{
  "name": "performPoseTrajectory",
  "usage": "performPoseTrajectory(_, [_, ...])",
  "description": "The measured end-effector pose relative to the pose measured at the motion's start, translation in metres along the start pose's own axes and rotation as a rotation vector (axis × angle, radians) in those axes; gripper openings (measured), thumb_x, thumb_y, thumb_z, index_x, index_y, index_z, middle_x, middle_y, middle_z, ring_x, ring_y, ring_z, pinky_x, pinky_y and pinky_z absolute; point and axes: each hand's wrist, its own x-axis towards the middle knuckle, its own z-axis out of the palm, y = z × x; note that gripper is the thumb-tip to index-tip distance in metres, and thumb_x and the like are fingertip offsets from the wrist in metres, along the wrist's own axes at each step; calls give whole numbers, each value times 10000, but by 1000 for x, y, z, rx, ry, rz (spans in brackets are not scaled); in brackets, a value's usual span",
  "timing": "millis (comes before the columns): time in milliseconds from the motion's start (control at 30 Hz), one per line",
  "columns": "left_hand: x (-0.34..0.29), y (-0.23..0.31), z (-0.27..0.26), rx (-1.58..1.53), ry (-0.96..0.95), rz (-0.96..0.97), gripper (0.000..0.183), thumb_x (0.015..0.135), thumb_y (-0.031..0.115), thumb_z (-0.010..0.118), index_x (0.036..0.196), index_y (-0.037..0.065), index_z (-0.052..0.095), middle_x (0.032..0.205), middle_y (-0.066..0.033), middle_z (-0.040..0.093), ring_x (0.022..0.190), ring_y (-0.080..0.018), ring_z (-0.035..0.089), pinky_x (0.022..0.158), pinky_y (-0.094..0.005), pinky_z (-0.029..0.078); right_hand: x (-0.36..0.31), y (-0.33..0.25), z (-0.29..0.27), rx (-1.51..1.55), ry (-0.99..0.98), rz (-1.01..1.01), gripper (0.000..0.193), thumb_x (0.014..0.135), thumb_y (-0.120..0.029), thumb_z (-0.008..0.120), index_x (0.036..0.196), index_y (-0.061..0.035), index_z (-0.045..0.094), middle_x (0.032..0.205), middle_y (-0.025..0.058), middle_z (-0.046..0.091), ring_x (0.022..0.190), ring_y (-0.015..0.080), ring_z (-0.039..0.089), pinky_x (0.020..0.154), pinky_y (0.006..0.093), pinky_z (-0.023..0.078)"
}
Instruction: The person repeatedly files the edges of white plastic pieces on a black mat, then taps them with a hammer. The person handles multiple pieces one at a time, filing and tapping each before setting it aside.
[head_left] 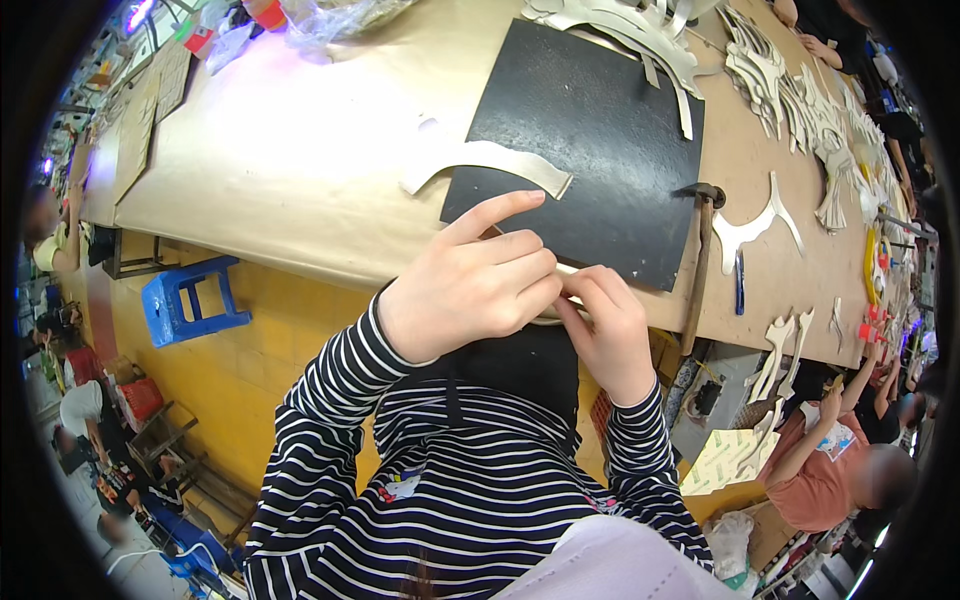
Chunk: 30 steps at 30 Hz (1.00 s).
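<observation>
My left hand (478, 285) and my right hand (610, 330) meet at the front edge of the table, fingertips close together. Between them they pinch a thin pale piece (566, 268), mostly hidden by the fingers. The left index finger sticks out away from the others, while its remaining fingers curl in. Just beyond that fingertip lies a curved, cream-coloured cut piece (490, 156), partly on the black mat (590, 120) and partly on the brown table covering.
A hammer (697, 260) lies along the mat's right side. Beside it are a Y-shaped pale piece (757, 228) and a blue pen-like tool (740, 283). Pale cut pieces (630, 40) pile at the far edge. A blue stool (195, 300) stands left; a co-worker (830, 455) sits right.
</observation>
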Motion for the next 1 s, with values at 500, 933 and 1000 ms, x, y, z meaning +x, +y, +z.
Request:
performPoseTrajectory(500, [49,-51,110,-686,681,-623,244,815,65,738,1058,85,743,1066,-41,661,1043,-247,609,898,-366,480,38,66,2,836,283,607,298,880,48,712,1169,53,637,897,42,688,701,39,598,569,185,474])
performPoseTrajectory(933, [50,-54,133,-460,477,-582,153,780,165,768,931,177,787,1064,11,650,982,-223,567,866,-379,420,61,74,13,600,133,645,199,792,66,785,984,29,748,911,84,711,744,78,644,601,178,499])
performPoseTrajectory(1000, [50,-54,133,-450,471,-584,166,782,169,768,946,182,786,1074,12,647,989,-223,567,865,-379,421,63,74,13,549,108,643,196,784,60,795,972,32,749,909,88,714,743,79,646,606,175,500])
